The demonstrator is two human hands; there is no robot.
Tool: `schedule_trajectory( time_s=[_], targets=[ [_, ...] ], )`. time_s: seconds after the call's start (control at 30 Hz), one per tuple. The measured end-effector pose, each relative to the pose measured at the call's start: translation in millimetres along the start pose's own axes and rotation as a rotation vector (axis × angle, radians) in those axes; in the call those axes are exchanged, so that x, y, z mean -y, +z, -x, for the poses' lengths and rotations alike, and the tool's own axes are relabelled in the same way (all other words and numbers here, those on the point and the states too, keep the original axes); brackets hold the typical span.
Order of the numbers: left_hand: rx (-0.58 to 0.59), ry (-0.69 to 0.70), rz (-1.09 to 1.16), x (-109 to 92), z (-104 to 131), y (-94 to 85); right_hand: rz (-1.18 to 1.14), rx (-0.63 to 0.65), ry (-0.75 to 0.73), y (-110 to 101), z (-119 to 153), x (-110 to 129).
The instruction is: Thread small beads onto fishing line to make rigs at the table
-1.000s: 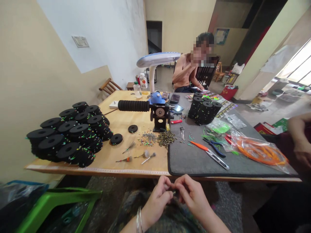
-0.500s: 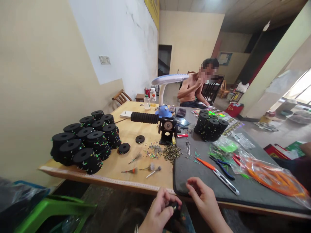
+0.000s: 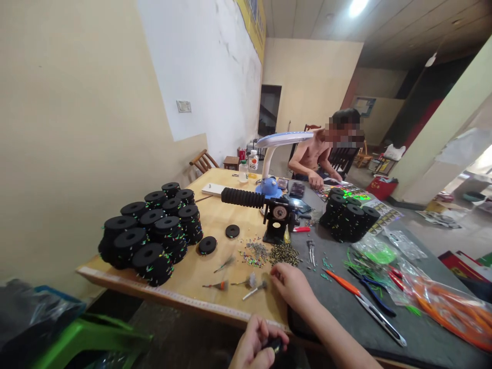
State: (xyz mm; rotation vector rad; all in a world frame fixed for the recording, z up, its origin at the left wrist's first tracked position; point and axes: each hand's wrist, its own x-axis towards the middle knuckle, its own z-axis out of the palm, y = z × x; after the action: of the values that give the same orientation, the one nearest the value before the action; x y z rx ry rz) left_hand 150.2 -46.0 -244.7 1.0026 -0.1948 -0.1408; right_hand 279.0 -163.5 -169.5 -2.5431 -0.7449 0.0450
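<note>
Near the table's front edge, my left hand [image 3: 258,344] is closed around a small dark object [image 3: 275,345], partly hidden by the fingers. My right hand [image 3: 291,283] rests over the wooden table [image 3: 207,205], its fingers bent at the near side of a pile of small brass-and-black beads [image 3: 283,254]; whether the fingertips hold anything is too small to tell. Beside that pile lie grey beads [image 3: 257,249] and coloured beads [image 3: 250,260]. Feathery brushes or tufts [image 3: 219,285] lie left of my right hand. A black clamp device [image 3: 277,218] with a ribbed handle stands behind the beads.
Stacked black foam spools [image 3: 149,218] fill the table's left; more spools [image 3: 348,218] stand at the right. A blue-white lamp [image 3: 270,187] is behind the clamp. Orange-handled scissors or tweezers [image 3: 365,302], dark pliers [image 3: 374,292] and bagged orange cord [image 3: 434,302] lie right. A person [image 3: 313,156] sits opposite.
My right hand has moved forward and left to the bead pile. My left hand keeps its grip near the edge. The view has tilted up, and the other person's hand has dropped from the face.
</note>
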Motion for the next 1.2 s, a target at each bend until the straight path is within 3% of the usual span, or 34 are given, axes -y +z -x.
schedule_trajectory(
  time_s=[0.33, 0.6, 0.77, 0.87, 1.0, 1.1, 1.2],
  targets=[
    [0.054, 0.031, 0.024, -3.4, -0.2, -13.5, 0.155, 0.136, -0.014, 9.4, -47.2, 23.2],
    [0.006, 0.010, 0.050, -12.9, 2.0, -5.8, 0.182, 0.156, 0.034, 12.3, -58.6, 25.2],
    [-0.058, 0.018, 0.026, -22.4, 6.3, 1.1, 0.054, 0.129, 0.036, 6.2, -57.6, 24.1],
    [-0.111, 0.038, -0.028, -31.6, 10.8, 3.6, -0.104, 0.116, 0.039, -3.4, -38.7, 23.6],
    [-0.185, 0.047, -0.089, -38.9, 13.5, 5.8, -0.351, 0.132, 0.065, -11.7, 16.0, 28.5],
    [-0.223, 0.080, -0.175, -39.1, 12.3, 8.5, -0.909, 0.102, 0.144, -6.4, 60.5, 35.2],
    [-0.249, 0.104, -0.274, -37.8, 11.6, 12.5, -1.088, 0.052, 0.158, 3.7, 89.0, 40.9]
  ],
)
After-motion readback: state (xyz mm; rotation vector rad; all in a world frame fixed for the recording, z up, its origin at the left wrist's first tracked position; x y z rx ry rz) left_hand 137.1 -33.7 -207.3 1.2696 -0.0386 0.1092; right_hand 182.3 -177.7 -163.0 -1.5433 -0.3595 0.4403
